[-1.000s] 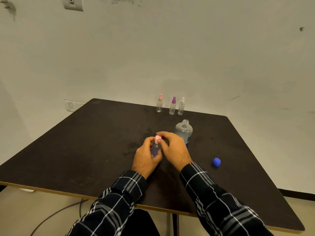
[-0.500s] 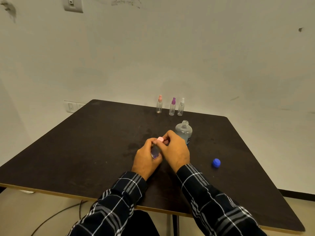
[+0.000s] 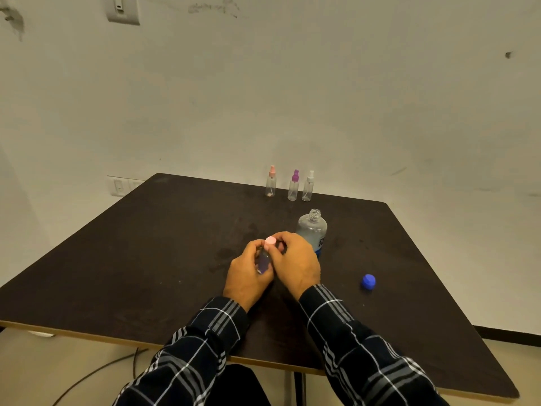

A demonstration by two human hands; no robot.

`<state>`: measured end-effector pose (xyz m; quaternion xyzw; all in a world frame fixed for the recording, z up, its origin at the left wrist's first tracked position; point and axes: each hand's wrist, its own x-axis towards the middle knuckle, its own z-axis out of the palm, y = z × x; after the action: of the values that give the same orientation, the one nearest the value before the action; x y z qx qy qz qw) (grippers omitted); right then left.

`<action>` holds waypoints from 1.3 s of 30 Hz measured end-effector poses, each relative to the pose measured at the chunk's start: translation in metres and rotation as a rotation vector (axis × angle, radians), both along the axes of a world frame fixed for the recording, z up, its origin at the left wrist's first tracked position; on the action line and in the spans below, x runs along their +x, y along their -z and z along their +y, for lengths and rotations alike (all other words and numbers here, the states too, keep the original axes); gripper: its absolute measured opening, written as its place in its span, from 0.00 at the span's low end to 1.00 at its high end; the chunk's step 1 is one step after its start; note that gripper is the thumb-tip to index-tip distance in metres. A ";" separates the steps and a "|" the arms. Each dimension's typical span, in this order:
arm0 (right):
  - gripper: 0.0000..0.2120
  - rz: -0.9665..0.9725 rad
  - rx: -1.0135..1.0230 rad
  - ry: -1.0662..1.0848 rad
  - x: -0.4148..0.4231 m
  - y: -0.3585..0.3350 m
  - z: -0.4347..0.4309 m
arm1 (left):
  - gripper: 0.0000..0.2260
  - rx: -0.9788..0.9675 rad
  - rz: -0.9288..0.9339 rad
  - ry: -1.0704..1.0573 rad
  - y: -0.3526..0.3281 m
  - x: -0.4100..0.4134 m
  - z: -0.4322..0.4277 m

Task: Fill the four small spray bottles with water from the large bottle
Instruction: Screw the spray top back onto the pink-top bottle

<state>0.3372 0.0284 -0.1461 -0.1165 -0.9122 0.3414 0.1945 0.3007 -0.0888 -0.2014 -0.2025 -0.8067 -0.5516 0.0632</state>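
My left hand (image 3: 247,276) grips the clear body of a small spray bottle (image 3: 263,262) near the table's middle. My right hand (image 3: 295,263) pinches that bottle's pink spray top (image 3: 270,241). Just behind my right hand stands the large clear bottle (image 3: 312,228), uncapped, with a blue label partly hidden by my fingers. Its blue cap (image 3: 368,281) lies on the table to the right. Three more small spray bottles stand in a row at the far edge: one with a pink top (image 3: 271,182), one purple (image 3: 293,186), one white (image 3: 308,186).
The dark table (image 3: 146,259) has a light front edge and stands against a pale wall. A wall socket (image 3: 118,186) sits by its far left corner. A black cable (image 3: 96,370) lies on the floor below the front edge.
My hands have tilted the small bottle slightly and my right fingers have shifted around its pink top. Everything else on the table stayed put.
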 end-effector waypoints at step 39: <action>0.31 0.103 -0.230 0.391 -0.079 0.043 0.118 | 0.20 -0.162 -0.078 -0.204 -0.023 -0.284 0.081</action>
<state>0.2583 0.1466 -0.1889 -0.2948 -0.8162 0.4046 0.2885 0.0167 -0.0078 -0.1785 -0.1023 -0.8669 -0.4826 0.0711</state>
